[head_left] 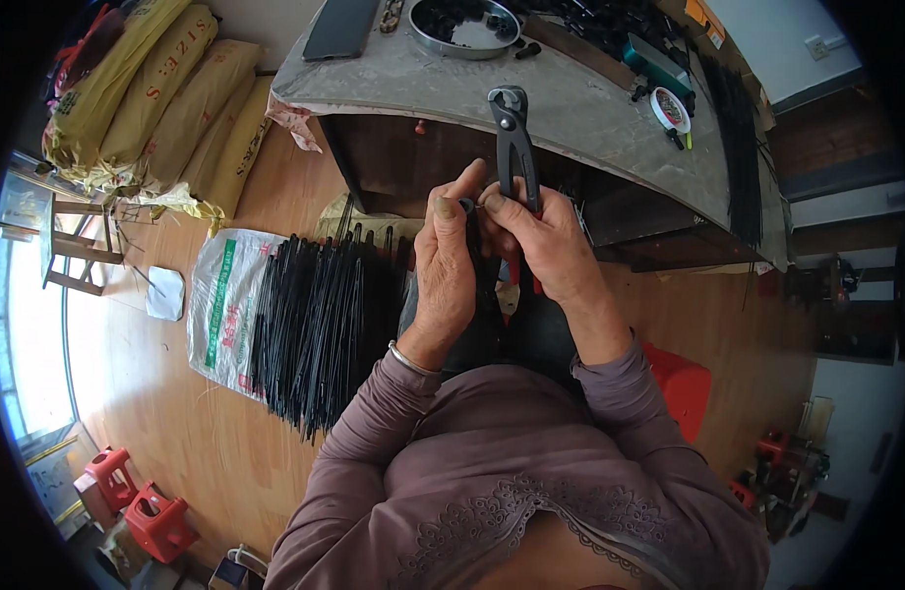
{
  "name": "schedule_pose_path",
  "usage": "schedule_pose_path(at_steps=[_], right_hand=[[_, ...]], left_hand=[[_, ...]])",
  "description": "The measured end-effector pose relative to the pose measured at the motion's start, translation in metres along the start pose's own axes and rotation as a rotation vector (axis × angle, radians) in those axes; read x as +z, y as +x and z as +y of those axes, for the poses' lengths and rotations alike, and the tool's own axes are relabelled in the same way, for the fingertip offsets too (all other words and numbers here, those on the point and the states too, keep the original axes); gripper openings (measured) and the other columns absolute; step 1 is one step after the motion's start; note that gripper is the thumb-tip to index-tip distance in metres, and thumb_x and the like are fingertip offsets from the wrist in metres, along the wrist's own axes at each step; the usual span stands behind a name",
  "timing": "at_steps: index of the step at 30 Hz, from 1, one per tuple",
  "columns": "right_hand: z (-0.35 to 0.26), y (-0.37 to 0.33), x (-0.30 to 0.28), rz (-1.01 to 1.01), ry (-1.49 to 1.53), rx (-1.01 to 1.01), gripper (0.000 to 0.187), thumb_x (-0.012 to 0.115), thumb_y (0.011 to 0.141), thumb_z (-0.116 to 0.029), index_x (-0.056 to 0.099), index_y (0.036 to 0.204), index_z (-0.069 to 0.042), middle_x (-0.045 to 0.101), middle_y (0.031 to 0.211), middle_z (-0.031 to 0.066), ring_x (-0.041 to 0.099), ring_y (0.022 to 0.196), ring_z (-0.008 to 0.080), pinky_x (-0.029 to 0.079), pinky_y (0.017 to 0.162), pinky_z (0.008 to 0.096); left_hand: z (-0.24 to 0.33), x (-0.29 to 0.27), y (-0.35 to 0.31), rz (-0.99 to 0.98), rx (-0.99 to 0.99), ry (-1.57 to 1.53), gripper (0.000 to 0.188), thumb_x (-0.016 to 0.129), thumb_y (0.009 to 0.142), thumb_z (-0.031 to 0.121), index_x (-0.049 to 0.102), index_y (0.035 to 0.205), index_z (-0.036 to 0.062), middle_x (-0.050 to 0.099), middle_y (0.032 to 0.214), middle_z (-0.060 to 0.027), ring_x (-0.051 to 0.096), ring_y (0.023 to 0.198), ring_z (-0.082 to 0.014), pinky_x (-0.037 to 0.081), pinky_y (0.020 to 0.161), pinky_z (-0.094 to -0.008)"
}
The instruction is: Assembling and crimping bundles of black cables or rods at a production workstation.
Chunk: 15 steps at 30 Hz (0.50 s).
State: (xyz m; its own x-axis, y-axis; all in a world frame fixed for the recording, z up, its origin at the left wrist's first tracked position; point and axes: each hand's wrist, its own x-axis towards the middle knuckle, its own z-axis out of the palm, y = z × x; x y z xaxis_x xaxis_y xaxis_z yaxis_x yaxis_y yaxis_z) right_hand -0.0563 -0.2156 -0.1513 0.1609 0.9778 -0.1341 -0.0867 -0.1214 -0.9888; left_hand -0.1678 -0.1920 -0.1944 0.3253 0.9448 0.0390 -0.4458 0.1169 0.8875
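My left hand (443, 265) is closed around a dark, thin rod-like piece (467, 206), its hollow-looking end showing by the thumb. Close beside it, my right hand (551, 241) grips black pliers (512, 128) with red handles. The pliers' jaws point up and away from me, over the table's front edge, with nothing visible in them. My right thumb and fingertips meet near the end of the dark piece; any small part between them is too hidden to make out. Left of my lap, a large bundle of long black rods (320, 324) lies on a white woven sack (221, 305).
A grey table (413, 84) stands ahead, bearing a steel bowl (464, 29) of black parts, a dark flat phone-like slab (339, 29), a green box (657, 64) and a small round dish (670, 110). Yellow sacks (177, 108) lean at far left. Red stools (159, 521) stand behind left.
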Motion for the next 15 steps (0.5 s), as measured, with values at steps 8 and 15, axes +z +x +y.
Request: schedule_pose_path(at_steps=[8, 15], right_hand=[[0.0024, -0.0011, -0.0023, 0.031, 0.003, 0.014, 0.017, 0.058, 0.095, -0.020, 0.061, 0.090, -0.004, 0.052, 0.068, -0.0030, 0.046, 0.057, 0.0045, 0.041, 0.054, 0.0213], [0.0038, -0.0031, -0.0018, 0.048, 0.002, 0.004, 0.016, 0.058, 0.095, -0.019, 0.061, 0.091, -0.004, 0.053, 0.069, -0.0033, 0.047, 0.058, 0.0045, 0.041, 0.053, 0.0209]], left_hand=[[-0.0072, -0.0006, 0.0021, -0.013, -0.002, -0.039, 0.056, 0.028, 0.103, 0.047, 0.049, 0.132, 0.0035, 0.053, 0.092, 0.0015, 0.045, 0.071, -0.0033, 0.040, 0.064, -0.0180], [-0.0038, 0.0025, 0.0010, -0.006, -0.007, -0.029, 0.056, 0.029, 0.103, 0.046, 0.050, 0.132, 0.0033, 0.052, 0.090, 0.0025, 0.044, 0.071, -0.0033, 0.039, 0.064, -0.0174]])
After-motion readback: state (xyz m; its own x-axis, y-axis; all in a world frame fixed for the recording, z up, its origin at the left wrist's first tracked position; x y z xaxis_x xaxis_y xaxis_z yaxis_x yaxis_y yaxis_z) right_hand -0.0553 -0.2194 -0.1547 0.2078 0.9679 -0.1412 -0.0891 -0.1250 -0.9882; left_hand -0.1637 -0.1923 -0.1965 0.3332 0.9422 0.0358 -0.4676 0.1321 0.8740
